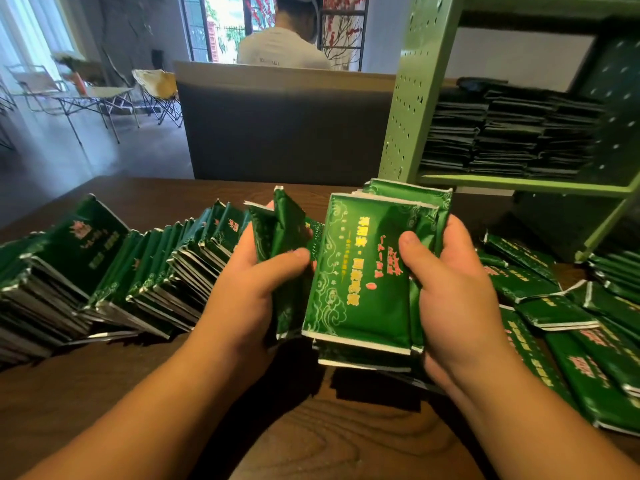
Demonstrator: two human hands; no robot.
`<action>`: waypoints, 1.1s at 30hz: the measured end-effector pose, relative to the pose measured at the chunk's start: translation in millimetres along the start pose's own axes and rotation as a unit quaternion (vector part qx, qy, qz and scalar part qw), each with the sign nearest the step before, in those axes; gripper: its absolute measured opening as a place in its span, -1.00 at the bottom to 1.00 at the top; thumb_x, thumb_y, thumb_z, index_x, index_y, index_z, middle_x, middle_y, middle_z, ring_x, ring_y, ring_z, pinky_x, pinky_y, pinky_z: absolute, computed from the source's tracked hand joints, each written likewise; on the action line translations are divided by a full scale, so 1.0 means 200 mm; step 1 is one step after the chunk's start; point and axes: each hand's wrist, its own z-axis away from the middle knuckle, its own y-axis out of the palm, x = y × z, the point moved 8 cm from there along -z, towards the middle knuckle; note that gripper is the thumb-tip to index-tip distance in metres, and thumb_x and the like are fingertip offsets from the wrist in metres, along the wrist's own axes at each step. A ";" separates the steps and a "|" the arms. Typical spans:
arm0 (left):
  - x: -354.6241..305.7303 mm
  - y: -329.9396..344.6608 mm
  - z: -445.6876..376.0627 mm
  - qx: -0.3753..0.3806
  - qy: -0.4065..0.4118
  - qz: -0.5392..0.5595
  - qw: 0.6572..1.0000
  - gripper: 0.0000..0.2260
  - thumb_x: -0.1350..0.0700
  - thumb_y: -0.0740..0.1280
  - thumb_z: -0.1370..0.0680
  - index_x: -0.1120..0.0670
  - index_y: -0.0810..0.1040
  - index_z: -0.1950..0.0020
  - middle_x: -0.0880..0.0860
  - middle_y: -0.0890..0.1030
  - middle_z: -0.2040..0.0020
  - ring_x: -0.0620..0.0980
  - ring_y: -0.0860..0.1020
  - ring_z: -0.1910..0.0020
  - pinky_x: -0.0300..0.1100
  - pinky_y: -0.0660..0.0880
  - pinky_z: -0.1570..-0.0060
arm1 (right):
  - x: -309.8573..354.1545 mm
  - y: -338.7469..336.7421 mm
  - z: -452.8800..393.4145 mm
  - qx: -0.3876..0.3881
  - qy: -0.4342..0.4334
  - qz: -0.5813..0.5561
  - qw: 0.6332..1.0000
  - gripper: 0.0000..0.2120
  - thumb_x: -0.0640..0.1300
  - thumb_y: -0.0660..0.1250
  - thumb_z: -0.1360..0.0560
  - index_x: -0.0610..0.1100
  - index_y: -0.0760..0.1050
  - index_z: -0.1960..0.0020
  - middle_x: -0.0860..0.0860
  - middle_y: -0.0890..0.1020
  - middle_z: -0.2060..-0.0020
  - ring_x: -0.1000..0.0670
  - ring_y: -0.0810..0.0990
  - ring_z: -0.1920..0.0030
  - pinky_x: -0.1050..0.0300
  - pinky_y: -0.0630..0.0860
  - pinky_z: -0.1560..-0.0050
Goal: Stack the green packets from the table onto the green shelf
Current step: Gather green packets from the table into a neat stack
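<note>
My right hand (450, 289) grips a small stack of green packets (363, 271), the thumb lying across the printed face of the top one. Just to its left, my left hand (249, 282) holds a few more green packets (284, 244) upright by their edges. Both bundles hover above the dark wooden table (138, 393). A long leaning row of green packets (114, 271) runs along the table's left side. Loose green packets (561, 313) lie scattered at the right. The green shelf (519, 183) stands at the back right, with piles of packets (502, 133) on its lower level.
A grey partition (284, 129) rises behind the table, and a person in a white shirt (280, 46) sits beyond it, back turned. Folding chairs and a small table (97, 95) stand on the floor at the far left.
</note>
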 end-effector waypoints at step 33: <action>-0.13 0.04 0.08 -0.011 0.127 -0.204 0.971 -0.35 0.37 0.35 -0.43 -0.24 0.46 -0.37 -0.04 0.73 -0.03 -0.03 0.72 -0.01 -0.09 0.68 0.14 | 0.19 -0.07 0.01 -0.090 -0.162 0.213 0.959 -0.77 0.03 0.36 -0.54 0.13 0.40 -0.15 0.23 0.62 0.03 0.26 0.59 0.02 0.27 0.49 0.07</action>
